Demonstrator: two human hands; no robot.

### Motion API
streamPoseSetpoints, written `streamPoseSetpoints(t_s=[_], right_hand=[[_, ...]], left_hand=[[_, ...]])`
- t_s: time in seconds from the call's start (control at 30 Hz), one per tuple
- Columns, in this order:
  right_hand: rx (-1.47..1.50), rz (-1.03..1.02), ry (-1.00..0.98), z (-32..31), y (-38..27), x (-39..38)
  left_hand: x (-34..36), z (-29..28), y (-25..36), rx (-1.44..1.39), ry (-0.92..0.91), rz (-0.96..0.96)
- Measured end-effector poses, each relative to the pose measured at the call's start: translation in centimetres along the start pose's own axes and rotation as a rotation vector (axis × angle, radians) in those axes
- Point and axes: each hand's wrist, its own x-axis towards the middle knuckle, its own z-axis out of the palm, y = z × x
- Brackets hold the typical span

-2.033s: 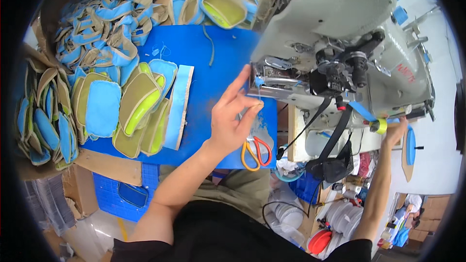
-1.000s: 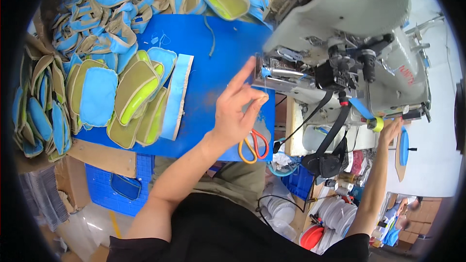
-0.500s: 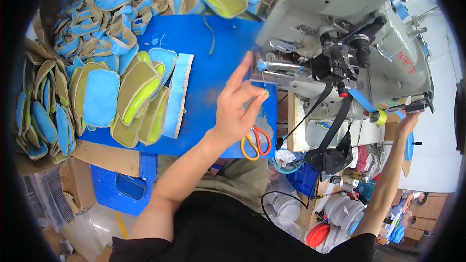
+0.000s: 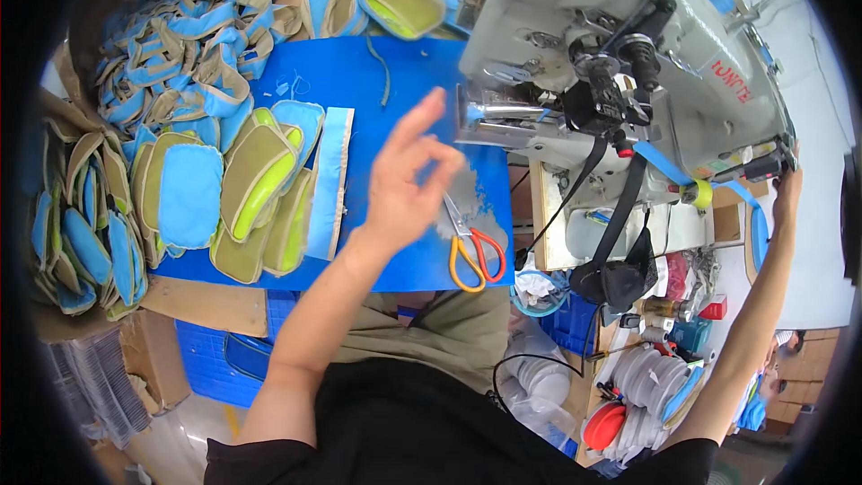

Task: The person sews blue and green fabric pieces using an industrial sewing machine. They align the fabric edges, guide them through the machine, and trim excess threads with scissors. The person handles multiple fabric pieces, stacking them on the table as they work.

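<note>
Hovering over the blue table [image 4: 377,81], our left hand [image 4: 404,189] holds nothing, fingers loosely spread, just left of the scissors [image 4: 469,247] and near the sewing machine [image 4: 620,54]; our right hand [image 4: 787,193] reaches the machine's far end, fingers unclear.

- Table [image 4: 377,81] at centre; sewing machine [image 4: 611,63] on its right end.
- Scissors [image 4: 471,247] on table nr front edge, just left of machine base.
- Left hand [image 4: 404,189] above table, betw. fabric strip [image 4: 330,181] & scissors.
- Padded pieces [image 4: 260,180] left of strip; bigger heaps [image 4: 180,45] behind & far left.
- Right hand [image 4: 788,193] at machine's right end.
- Crate [image 4: 211,350] below table front.
</note>
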Motion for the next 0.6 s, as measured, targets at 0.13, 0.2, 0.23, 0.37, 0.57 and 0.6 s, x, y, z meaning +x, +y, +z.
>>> streamPoseSetpoints(t_s=[0.13, 0.2, 0.23, 0.37, 0.57, 0.6], right_hand=[[-0.157, 0.022, -0.015, 0.7, -5.5, -1.8], [-0.151, 0.06, -0.093, 1.2, -5.5, -1.5], [-0.156, 0.064, -0.041, 1.6, -5.6, -1.7], [0.111, -0.298, 0.256, -2.0, -2.3, -3.3], [-0.143, -0.576, -0.215, 17.2, -3.1, -38.4], [0.027, -0.246, -0.616, 20.4, -6.4, -43.9]], left_hand=[[2.7, -2.8, -2.1, 0.012, 0.125, -0.045], [4.5, -2.9, -3.4, 0.014, 0.105, -0.064], [5.1, -2.8, -3.9, 0.008, 0.099, -0.074], [6.0, 0.6, -4.2, -0.195, 0.223, -0.229], [3.7, 1.5, -0.5, -0.315, 0.089, -0.045], [3.7, 1.9, -0.5, -0.319, 0.057, -0.034]])
